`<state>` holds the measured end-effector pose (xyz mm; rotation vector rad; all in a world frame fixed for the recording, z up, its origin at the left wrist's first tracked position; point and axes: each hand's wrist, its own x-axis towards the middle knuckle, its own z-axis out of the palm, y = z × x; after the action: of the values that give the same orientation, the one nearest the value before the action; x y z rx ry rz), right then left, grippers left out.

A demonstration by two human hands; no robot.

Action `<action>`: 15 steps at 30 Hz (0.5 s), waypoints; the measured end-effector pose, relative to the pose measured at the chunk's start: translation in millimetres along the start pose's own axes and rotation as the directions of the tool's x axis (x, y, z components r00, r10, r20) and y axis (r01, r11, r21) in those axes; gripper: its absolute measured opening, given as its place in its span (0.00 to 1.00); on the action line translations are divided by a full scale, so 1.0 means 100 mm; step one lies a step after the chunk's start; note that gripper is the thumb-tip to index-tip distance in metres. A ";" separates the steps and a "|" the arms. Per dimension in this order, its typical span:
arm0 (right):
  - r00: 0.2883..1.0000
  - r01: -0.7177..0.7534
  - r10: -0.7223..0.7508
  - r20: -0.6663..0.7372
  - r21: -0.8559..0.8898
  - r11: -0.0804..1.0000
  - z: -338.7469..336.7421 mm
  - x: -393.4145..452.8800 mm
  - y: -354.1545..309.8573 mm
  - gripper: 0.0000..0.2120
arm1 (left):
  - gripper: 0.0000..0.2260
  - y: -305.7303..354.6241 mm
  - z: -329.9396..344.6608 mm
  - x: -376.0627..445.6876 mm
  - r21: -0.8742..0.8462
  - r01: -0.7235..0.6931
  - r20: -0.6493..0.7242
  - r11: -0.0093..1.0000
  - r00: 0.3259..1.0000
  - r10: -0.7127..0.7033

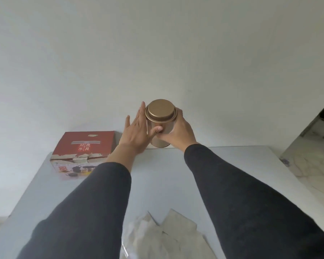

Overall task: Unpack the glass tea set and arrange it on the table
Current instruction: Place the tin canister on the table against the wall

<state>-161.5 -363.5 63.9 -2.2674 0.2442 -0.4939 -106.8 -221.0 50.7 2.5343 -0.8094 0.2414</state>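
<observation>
Hands flank gold tin; red box left, wrappers near.

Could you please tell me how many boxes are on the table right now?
1: the red box sits at the table's far left corner, against the wall. None seems hidden.

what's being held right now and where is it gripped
A gold lidded tin, gripped around its side wall by the right hand. The left hand lies flat against its left side, fingers straight.
</observation>
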 end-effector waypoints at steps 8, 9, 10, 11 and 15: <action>0.995 -0.070 0.068 -0.080 -0.027 0.997 -1.14 -0.25 0.74 0.42 | 0.40 1.25 0.52 0.18 0.043 -0.072 0.076 0.996 0.995 0.068; 0.993 -0.079 0.076 -0.093 -0.031 0.996 -1.24 -0.25 0.82 0.42 | 0.40 1.36 0.58 0.24 0.045 -0.087 0.082 0.995 0.993 0.083; 0.990 -0.087 0.083 -0.110 -0.033 0.996 -1.34 -0.23 0.89 0.42 | 0.40 1.47 0.63 0.30 0.044 -0.107 0.087 0.993 0.991 0.103; 0.987 -0.099 0.094 -0.134 -0.033 0.995 -1.43 -0.22 0.98 0.42 | 0.40 1.58 0.69 0.37 0.042 -0.129 0.095 0.991 0.988 0.124; 0.967 -0.162 0.148 -0.210 -0.051 0.986 -1.72 -0.20 1.36 0.43 | 0.40 1.92 0.99 0.61 0.074 -0.202 0.148 0.976 0.971 0.190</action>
<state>-255.1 -562.3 63.7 -2.2410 0.5458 -0.6458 -167.0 -437.8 54.9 2.5769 -1.1308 0.1667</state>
